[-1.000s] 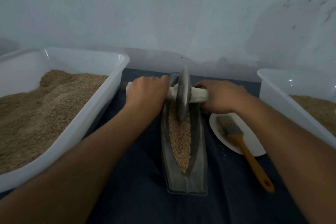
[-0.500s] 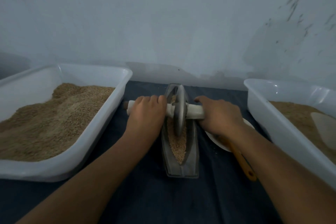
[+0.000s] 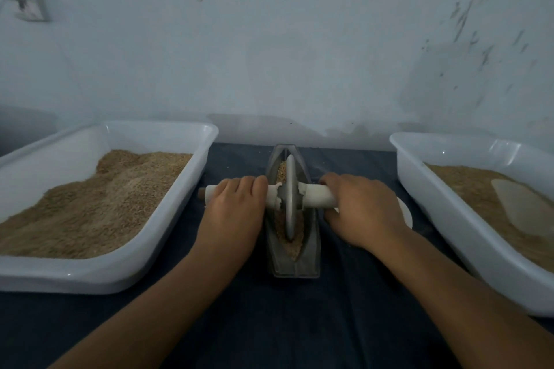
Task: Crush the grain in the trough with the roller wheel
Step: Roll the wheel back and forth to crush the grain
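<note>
You are at a plain grain-processing work area, not a fitted kitchen. Evidence: a bare, stained wall (image 3: 269, 54), a dark cloth-covered table (image 3: 299, 323), and two white plastic tubs (image 3: 168, 219) (image 3: 449, 213) of bulk grain flanking a metal trough (image 3: 311, 249).

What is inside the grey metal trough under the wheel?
Tan grain fills the grey metal trough; the grey roller wheel stands in it. The trough floor is covered.
</note>
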### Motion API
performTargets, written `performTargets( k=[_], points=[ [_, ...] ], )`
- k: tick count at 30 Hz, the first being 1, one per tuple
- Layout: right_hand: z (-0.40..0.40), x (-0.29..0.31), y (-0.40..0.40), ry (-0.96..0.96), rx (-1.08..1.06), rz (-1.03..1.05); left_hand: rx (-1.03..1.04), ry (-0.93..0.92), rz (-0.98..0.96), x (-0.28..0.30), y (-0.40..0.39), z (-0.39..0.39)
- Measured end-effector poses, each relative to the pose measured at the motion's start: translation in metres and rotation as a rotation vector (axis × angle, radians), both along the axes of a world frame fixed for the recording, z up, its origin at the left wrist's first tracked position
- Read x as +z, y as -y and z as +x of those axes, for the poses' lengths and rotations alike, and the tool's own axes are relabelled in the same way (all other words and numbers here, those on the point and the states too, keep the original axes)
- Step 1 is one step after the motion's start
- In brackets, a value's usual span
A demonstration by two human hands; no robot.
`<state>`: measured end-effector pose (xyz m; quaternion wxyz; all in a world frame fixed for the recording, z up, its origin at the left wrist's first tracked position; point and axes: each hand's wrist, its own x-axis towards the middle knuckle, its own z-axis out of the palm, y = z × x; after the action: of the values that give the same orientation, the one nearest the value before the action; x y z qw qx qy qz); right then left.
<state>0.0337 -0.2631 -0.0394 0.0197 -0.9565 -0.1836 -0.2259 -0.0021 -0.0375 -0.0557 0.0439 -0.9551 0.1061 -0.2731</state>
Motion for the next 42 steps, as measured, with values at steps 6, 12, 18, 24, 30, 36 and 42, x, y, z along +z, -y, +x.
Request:
performTargets(
  k=[6,12,18,24,30,36,42],
  points=[
    [0.035,0.005,-0.010,-0.059,-0.062,-0.053,0.036,-0.011,-0.040,0.000,-0.003,0.027],
    [0.077,0.010,-0.011,-0.215,-0.127,-0.053,0.082,0.010,0.014,0.007,0.002,0.068],
    [0.108,0.023,-0.014,-0.334,-0.068,-0.088,0.119,-0.010,0.070,0.013,-0.002,0.100],
    [0.114,0.034,-0.019,-0.384,-0.061,-0.129,0.123,-0.035,0.029,0.014,-0.004,0.103],
    [0.088,0.019,-0.013,-0.311,-0.096,-0.062,0.094,0.011,0.082,0.011,0.000,0.079],
    [0.045,0.008,-0.006,-0.160,-0.053,-0.028,0.054,0.020,0.011,0.002,0.001,0.043],
    [0.011,0.009,-0.005,-0.083,0.001,-0.042,0.005,-0.007,-0.027,0.003,0.001,0.008]
  ],
)
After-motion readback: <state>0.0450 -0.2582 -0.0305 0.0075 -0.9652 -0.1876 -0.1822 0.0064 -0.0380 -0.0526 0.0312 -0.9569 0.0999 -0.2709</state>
